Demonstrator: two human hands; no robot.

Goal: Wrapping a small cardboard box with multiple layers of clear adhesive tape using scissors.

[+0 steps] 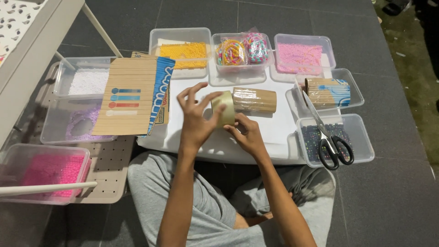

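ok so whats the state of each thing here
tape roll: held upright in both hands
left hand: gripping tape roll
right hand: gripping tape roll
cardboard tube: lying on its side
scissors: closed, lying across two tubs
yellow bead tub: open, lidless
pink bead tub: open, lidless
cardboard sheet: flat, resting on tubs

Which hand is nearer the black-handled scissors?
Right. The right hand holds the roll of clear tape from below, on the side towards the black-handled scissors lying across the clear tubs. The left hand grips the roll's far side, farther away.
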